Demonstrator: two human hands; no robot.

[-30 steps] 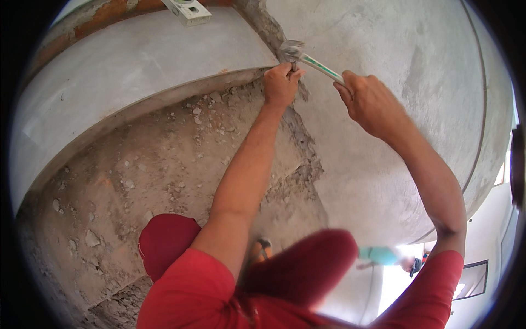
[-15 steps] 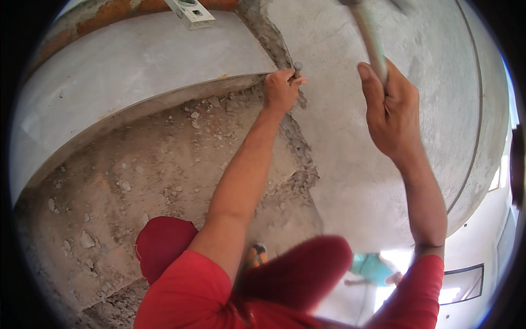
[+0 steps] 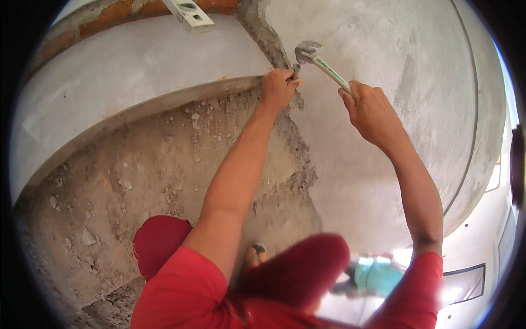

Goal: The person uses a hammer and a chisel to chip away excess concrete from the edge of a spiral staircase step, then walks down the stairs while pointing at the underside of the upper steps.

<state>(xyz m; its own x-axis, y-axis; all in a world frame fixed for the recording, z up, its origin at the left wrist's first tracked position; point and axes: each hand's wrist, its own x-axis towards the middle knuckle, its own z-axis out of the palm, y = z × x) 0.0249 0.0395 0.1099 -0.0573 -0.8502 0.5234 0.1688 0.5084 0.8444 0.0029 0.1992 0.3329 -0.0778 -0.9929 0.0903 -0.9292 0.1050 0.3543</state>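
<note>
My left hand is closed round a short metal chisel, whose round head sticks out above the fingers. The chisel stands at the broken edge where the grey slab meets the plastered wall; its tip is hidden. In my right hand is a claw hammer, gripped by its pale handle with green marks. The hammer's head is just above and beside the chisel's head; I cannot tell whether they touch.
A pale spirit level lies on the slab at the top. Rubble and dust cover the rough ground below the slab. A person in a turquoise shirt is in the background at lower right, near a dark-framed opening.
My right hand has swung the hammer down and left, from the top edge to the chisel's head. My left hand keeps its hold. The person behind has shifted.
</note>
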